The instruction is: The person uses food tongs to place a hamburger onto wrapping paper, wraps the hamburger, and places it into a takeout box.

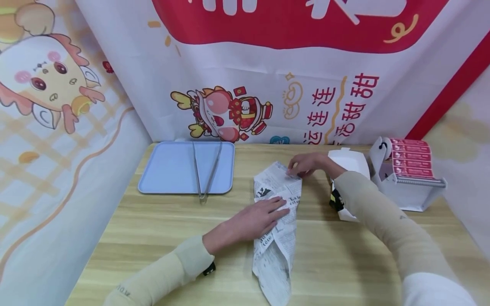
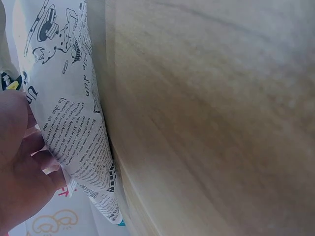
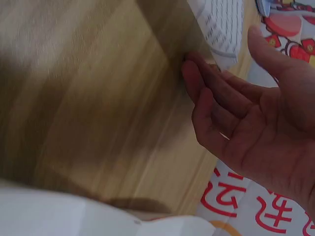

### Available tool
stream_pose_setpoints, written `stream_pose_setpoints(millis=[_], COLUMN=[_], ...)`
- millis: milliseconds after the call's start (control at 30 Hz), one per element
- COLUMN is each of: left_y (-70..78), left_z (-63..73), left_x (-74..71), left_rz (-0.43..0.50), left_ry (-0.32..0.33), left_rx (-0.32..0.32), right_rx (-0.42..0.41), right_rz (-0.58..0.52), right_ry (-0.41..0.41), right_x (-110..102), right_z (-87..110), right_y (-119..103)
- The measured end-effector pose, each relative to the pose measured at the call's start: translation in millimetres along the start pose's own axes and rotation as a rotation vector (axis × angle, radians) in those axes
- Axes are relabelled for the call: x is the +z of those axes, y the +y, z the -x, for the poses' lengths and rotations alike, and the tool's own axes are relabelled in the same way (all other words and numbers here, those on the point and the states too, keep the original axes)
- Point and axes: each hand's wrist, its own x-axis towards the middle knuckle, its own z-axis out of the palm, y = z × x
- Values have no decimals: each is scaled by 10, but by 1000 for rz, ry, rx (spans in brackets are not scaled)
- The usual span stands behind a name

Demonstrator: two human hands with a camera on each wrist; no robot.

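A sheet of newspaper-print wrapping paper [image 1: 285,227] lies folded lengthwise into a long packet on the wooden table. Its near end spreads flat and narrows to a point, and whatever is inside is hidden. Across the middle of the packet rests my left hand [image 1: 262,217], fingers extended over the paper. In the left wrist view the folded paper [image 2: 74,118] bulges slightly beside the left fingers. My right hand [image 1: 306,164] is at the packet's far right corner. The right wrist view shows its fingers [image 3: 224,96] loosely bent near the paper's corner [image 3: 224,34], thumb apart.
A blue tray [image 1: 168,170] stands at the back left, with metal tongs [image 1: 208,182] lying over its front edge. At the right, partly behind my right forearm, are a white open box [image 1: 350,159] and a dispenser [image 1: 405,191] with a roll of red labels [image 1: 411,157].
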Motion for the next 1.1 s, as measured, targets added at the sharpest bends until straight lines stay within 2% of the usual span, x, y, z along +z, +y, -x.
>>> stream_pose_setpoints(millis=[167,267,367,433,500,633,700,867,1000,1100], left_y=[-2,-6,-18,-25,-29,-31,-43,-75,-76,-66], left_z=[-2,4,11,15,14,0,-21,-51,-28,-8], left_x=[3,-24,-49,-50,-36,-3,0,-15,-13,11], left_rz=[-3,-14,14,33,53,59,61,61,49,71], left_ry=[2,-4,-14,-16,-12,5,17,40,37,22], left_rx=[11,9,-3,-6,-2,13,21,34,43,45], right_rx=[19,3,-20,-21,-17,22,32,15,-55,-124], right_rz=[-90,-155,-194,-230,-295,-480,-579,-799,-864,-887], right_ry=[-50,-64,-67,-31,44,221,262,236,207,220], right_x=[89,112,153,215,319,592,707,893,1019,1116], right_z=[95,199,263,282,290,338,370,396,374,371], right_y=[-62,-25,45,87,115,100,96,138,176,222])
